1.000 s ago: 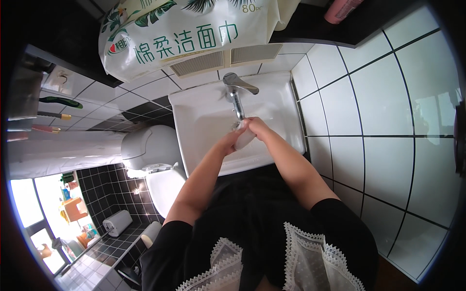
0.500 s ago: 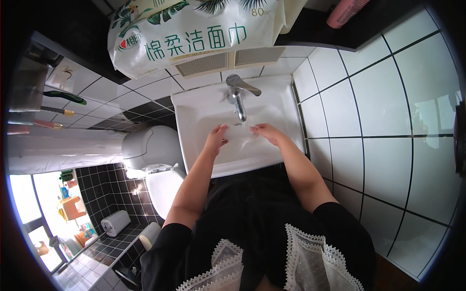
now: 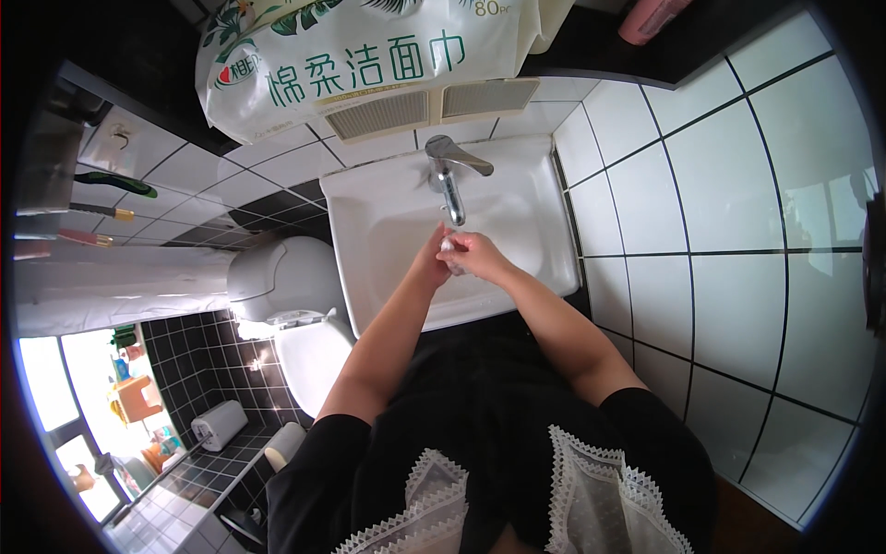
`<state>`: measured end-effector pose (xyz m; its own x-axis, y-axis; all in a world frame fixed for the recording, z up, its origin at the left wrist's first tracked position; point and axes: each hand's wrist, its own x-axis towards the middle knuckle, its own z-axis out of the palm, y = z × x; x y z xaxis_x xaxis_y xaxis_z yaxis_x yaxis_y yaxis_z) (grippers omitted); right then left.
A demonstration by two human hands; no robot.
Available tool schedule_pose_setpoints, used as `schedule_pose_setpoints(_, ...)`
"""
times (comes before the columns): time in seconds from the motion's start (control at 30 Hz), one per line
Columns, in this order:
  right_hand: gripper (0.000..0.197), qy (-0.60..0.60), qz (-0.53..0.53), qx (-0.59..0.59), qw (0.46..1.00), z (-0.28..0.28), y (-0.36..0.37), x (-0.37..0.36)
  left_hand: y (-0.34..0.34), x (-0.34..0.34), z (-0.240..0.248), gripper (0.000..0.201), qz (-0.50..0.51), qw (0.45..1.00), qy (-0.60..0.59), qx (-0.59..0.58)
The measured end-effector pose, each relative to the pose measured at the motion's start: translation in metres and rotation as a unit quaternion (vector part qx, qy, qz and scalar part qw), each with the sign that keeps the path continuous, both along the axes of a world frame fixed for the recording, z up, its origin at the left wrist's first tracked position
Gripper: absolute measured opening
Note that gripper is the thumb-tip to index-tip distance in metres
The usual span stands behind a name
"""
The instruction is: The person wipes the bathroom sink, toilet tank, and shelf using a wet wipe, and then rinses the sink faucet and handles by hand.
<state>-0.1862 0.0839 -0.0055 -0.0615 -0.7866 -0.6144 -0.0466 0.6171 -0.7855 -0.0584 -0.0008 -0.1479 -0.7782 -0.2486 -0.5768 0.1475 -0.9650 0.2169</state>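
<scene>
Over the white sink (image 3: 544, 263), my two hands meet just below the spout of the chrome faucet (image 3: 447, 175). Bunched between them is a small, wet-looking white cloth (image 3: 448, 246), mostly covered by my fingers. My left hand (image 3: 428, 259) is closed around its left side. From the right, the curled fingers of my right hand (image 3: 480, 256) press on the cloth and touch the left hand. Whether water is running from the spout cannot be made out.
Above the sink hangs a large soft pack of wipes (image 3: 369, 69) on a dark shelf, with a pink tube (image 3: 651, 20) to its right. A grey lidded bin (image 3: 286, 277) and a white toilet (image 3: 309, 360) stand left of the sink. Tiled wall (image 3: 637, 222) borders the right.
My hands were apart with the thin white cloth spread between them; now they have come together and the cloth is bunched up. The view has shifted slightly.
</scene>
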Motion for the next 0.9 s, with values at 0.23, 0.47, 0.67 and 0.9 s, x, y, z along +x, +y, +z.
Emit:
schedule_pose_setpoints(0.23,0.040,0.366,-0.030,-0.236,0.900,-0.020,-0.010,0.044,0.005,-0.004,-0.029,0.038,-0.080,0.961,0.243,0.108)
schedule_pose_setpoints(0.47,0.041,0.477,0.055,-0.134,0.867,-0.046,-0.020,-0.027,0.033,-0.034,0.076,0.037,0.081,0.985,-0.109,0.102)
schedule_pose_setpoints(0.67,0.038,0.345,0.032,0.039,0.937,-0.054,-0.025,-0.043,0.001,0.019,0.103,0.033,0.115,0.974,-0.182,0.066)
schedule_pose_setpoints(0.9,0.031,-0.170,-0.161,0.028,0.972,-0.058,-0.006,-0.036,-0.009,0.066,0.004,0.018,0.138,0.965,-0.215,-0.058)
